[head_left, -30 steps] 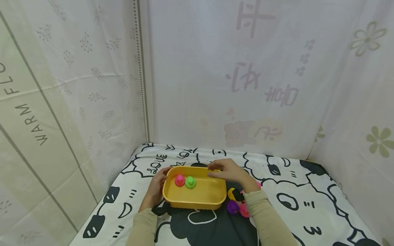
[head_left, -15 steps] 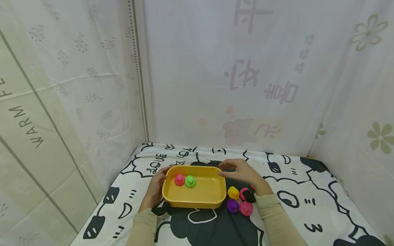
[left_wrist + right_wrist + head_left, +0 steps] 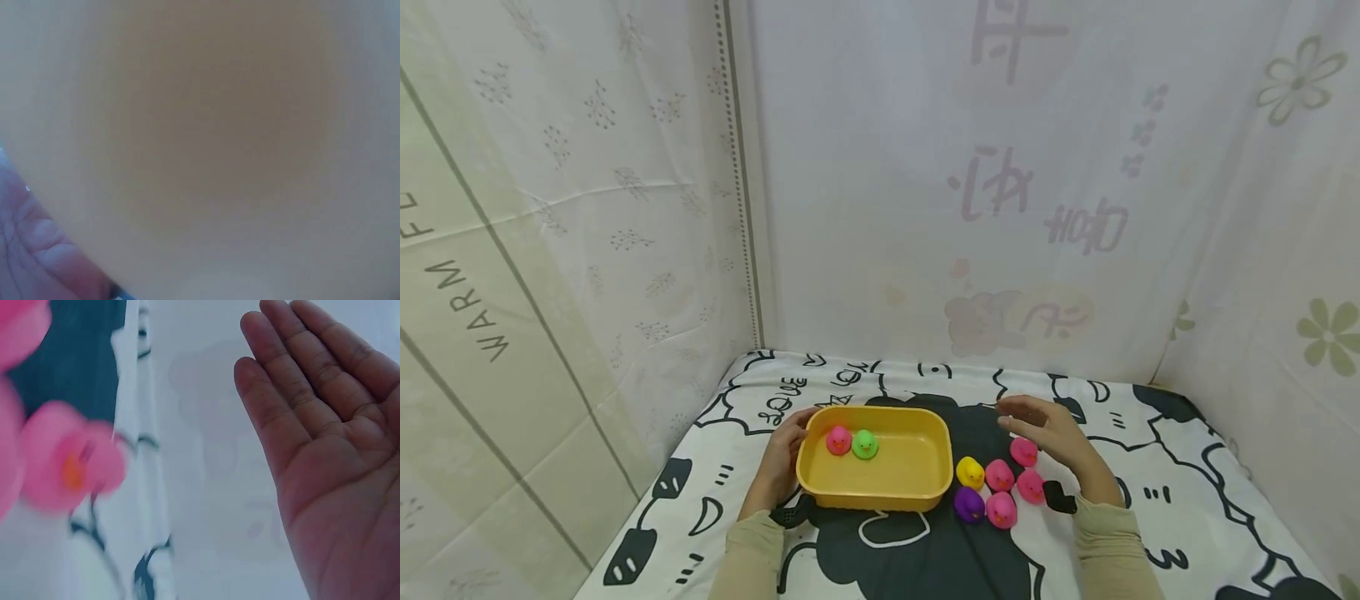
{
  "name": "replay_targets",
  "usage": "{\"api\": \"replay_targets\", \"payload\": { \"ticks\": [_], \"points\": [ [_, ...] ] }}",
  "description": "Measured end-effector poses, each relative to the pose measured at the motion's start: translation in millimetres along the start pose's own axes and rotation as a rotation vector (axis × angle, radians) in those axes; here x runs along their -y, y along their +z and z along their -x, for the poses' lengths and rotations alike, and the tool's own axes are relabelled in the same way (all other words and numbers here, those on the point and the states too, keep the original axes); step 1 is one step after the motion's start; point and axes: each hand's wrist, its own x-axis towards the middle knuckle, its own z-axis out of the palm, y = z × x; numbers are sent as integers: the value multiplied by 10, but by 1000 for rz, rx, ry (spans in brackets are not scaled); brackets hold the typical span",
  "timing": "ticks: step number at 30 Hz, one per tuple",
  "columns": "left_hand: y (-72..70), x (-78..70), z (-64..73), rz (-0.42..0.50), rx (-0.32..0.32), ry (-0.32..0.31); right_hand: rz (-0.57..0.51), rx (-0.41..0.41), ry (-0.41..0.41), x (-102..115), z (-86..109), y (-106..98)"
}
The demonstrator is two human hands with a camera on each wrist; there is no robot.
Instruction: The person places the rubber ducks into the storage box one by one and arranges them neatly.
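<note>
A yellow plastic tub point(image 3: 876, 500) holds a pink rubber duck point(image 3: 838, 440) and a green rubber duck point(image 3: 865, 445) towards its left side. My left hand point(image 3: 781, 457) grips the tub's left end, fingers at the far left corner; in the left wrist view the tub's blurred wall point(image 3: 225, 112) fills most of the picture. My right hand point(image 3: 1048, 433) is raised right of the tub, holding nothing, and its palm and extended fingers show in the right wrist view. Below and left of it lie several pink rubber ducks point(image 3: 999, 475), a yellow duck point(image 3: 970, 472) and a purple duck point(image 3: 969, 505).
A white cloth with black cartoon drawings point(image 3: 700, 517) covers the surface. Pale printed curtains point(image 3: 880, 208) hang behind and at both sides. The loose ducks cluster close beside the tub's right end.
My right hand has moved right, from over the tub's far right corner to beyond the loose ducks, uncovering more pink ones. The left hand and tub have stayed in place.
</note>
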Motion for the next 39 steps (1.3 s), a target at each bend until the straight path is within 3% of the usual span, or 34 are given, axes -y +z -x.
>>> {"api": "replay_targets", "payload": {
  "ticks": [6,18,28,33,39],
  "points": [
    [-8,9,-6,3,17,12,33,-34,83,-289,101,-121],
    [-8,-7,20,-16,-2,6,34,54,193,-515,158,-196],
    [-21,24,9,9,29,32,-46,114,167,-657,190,-204],
    [-14,16,-2,6,16,14,-67,167,126,-724,195,-208],
    [-16,19,7,14,10,-1,-44,157,131,-752,205,-192]
  ]
}}
